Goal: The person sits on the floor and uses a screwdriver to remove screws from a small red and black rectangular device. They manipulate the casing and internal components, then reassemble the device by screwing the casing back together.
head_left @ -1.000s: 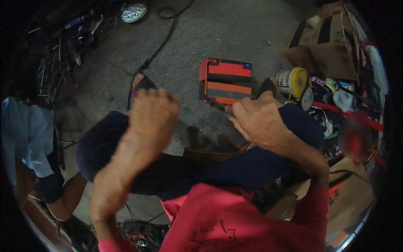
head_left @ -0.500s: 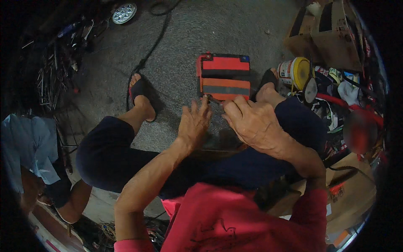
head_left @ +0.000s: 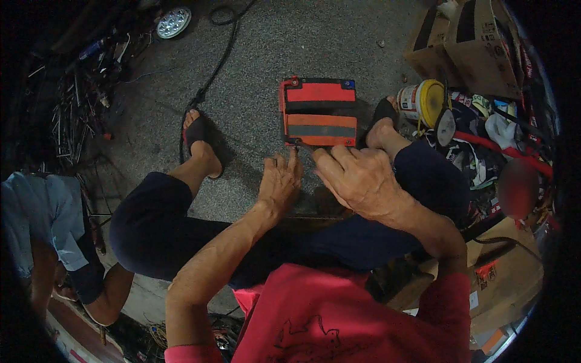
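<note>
My right hand [head_left: 362,183] clasps a slim dark tool [head_left: 307,146], handle hidden; left hand [head_left: 281,184] by the near-left corner of the orange block [head_left: 321,121] on the floor [head_left: 260,78]; whether its fingertips pinch anything, I cannot tell.

One head-worn fisheye view looks steeply down, over the pink shirt [head_left: 375,308] close below, toward the left hand [head_left: 281,183], the right hand [head_left: 361,178] and the floor [head_left: 296,42] beyond.
</note>
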`<state>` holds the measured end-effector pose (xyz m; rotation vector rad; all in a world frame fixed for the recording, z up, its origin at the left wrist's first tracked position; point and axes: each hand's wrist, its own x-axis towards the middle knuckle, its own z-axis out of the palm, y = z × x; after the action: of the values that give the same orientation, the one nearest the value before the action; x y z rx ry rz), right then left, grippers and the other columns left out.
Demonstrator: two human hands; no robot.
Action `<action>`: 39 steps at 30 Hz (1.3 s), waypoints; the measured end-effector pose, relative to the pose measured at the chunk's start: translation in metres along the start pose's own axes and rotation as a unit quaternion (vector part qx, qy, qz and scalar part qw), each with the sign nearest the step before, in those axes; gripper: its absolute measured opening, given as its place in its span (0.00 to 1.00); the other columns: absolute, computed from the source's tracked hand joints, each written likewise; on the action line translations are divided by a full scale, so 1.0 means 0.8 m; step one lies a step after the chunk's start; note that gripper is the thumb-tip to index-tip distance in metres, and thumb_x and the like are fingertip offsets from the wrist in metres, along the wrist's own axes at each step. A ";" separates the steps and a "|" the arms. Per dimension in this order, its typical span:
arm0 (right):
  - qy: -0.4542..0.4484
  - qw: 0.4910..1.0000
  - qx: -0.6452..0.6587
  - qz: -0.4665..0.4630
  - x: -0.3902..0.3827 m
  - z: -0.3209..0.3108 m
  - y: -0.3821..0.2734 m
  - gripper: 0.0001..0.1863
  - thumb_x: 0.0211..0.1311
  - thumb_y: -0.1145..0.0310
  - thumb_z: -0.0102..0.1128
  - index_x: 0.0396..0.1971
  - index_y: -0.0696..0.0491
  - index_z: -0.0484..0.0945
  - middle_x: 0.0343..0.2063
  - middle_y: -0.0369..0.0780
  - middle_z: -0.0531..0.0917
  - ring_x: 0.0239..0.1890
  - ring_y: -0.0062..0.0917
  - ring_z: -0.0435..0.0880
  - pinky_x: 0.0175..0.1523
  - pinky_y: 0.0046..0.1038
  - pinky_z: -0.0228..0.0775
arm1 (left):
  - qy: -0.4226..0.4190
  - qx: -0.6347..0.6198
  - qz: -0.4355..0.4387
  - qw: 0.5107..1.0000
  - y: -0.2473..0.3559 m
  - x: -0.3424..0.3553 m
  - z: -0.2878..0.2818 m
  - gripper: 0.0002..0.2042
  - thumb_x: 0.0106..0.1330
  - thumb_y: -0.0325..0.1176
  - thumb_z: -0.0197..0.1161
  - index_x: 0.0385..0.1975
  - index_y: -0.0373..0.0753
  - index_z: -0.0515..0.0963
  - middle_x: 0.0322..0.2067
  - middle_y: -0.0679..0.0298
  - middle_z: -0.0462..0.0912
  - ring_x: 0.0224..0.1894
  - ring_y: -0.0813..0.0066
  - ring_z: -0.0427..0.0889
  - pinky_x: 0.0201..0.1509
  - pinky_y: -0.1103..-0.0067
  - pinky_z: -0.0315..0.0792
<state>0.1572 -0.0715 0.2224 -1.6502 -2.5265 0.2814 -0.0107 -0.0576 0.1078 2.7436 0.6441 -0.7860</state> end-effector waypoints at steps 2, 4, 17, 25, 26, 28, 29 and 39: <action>-0.022 1.000 0.007 0.007 0.000 -0.001 0.001 0.14 0.51 0.69 0.63 0.37 0.56 0.74 0.29 0.39 0.74 0.23 0.26 0.80 0.25 0.26 0.72 | -0.016 -0.001 0.004 1.000 0.000 0.001 0.000 0.24 0.66 0.36 0.52 0.61 0.37 0.65 0.66 0.53 0.58 0.58 0.52 0.68 0.52 0.62 0.64; -0.034 0.999 0.015 0.015 0.003 -0.007 0.001 0.11 0.52 0.68 0.58 0.34 0.56 0.74 0.30 0.40 0.74 0.26 0.26 0.81 0.25 0.23 0.73 | -0.026 0.000 0.004 1.000 0.000 0.001 0.000 0.23 0.66 0.35 0.52 0.61 0.37 0.66 0.67 0.52 0.57 0.58 0.53 0.67 0.52 0.62 0.64; -0.062 0.997 0.013 0.034 0.001 0.003 0.008 0.16 0.51 0.70 0.65 0.39 0.57 0.73 0.30 0.40 0.74 0.23 0.27 0.80 0.24 0.26 0.71 | -0.012 -0.021 -0.025 0.999 -0.002 0.002 -0.001 0.19 0.66 0.35 0.53 0.56 0.39 0.72 0.67 0.48 0.53 0.61 0.52 0.66 0.52 0.65 0.64; -0.013 0.999 0.035 0.032 0.006 -0.005 0.001 0.11 0.52 0.70 0.65 0.33 0.56 0.74 0.29 0.41 0.74 0.22 0.28 0.80 0.22 0.27 0.70 | -0.007 -0.023 -0.024 0.999 -0.006 0.003 -0.002 0.22 0.62 0.39 0.58 0.56 0.38 0.72 0.68 0.48 0.52 0.63 0.51 0.63 0.51 0.66 0.64; -0.015 0.999 0.034 0.032 0.005 -0.004 -0.001 0.11 0.52 0.70 0.65 0.33 0.56 0.74 0.29 0.41 0.75 0.22 0.28 0.80 0.22 0.27 0.70 | -0.007 -0.021 -0.024 0.999 -0.006 0.003 0.000 0.22 0.62 0.39 0.58 0.56 0.38 0.72 0.68 0.48 0.52 0.63 0.51 0.64 0.51 0.67 0.65; -0.020 0.999 0.030 0.034 0.005 -0.002 -0.003 0.12 0.51 0.69 0.65 0.34 0.56 0.74 0.29 0.41 0.75 0.22 0.29 0.80 0.22 0.28 0.70 | -0.007 -0.016 -0.023 1.000 -0.006 0.005 0.003 0.22 0.62 0.38 0.58 0.55 0.39 0.73 0.68 0.48 0.52 0.62 0.52 0.65 0.50 0.67 0.65; -0.024 0.998 0.029 0.040 0.005 -0.002 -0.004 0.12 0.51 0.69 0.65 0.34 0.56 0.74 0.28 0.41 0.75 0.22 0.29 0.80 0.22 0.28 0.70 | -0.020 -0.020 -0.021 0.999 -0.007 0.006 0.001 0.21 0.62 0.38 0.58 0.55 0.39 0.73 0.68 0.49 0.52 0.62 0.53 0.66 0.50 0.67 0.65; -0.065 0.995 -0.046 0.055 0.004 -0.007 -0.010 0.12 0.52 0.65 0.65 0.31 0.55 0.74 0.20 0.39 0.76 0.18 0.31 0.80 0.20 0.29 0.68 | 0.002 -0.001 -0.018 1.000 -0.003 0.010 0.006 0.18 0.63 0.36 0.56 0.52 0.39 0.75 0.67 0.46 0.54 0.53 0.58 0.74 0.49 0.65 0.68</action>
<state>0.1503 -0.0712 0.2297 -1.8679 -2.5801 0.2954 -0.0073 -0.0542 0.0994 2.7389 0.6979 -0.7878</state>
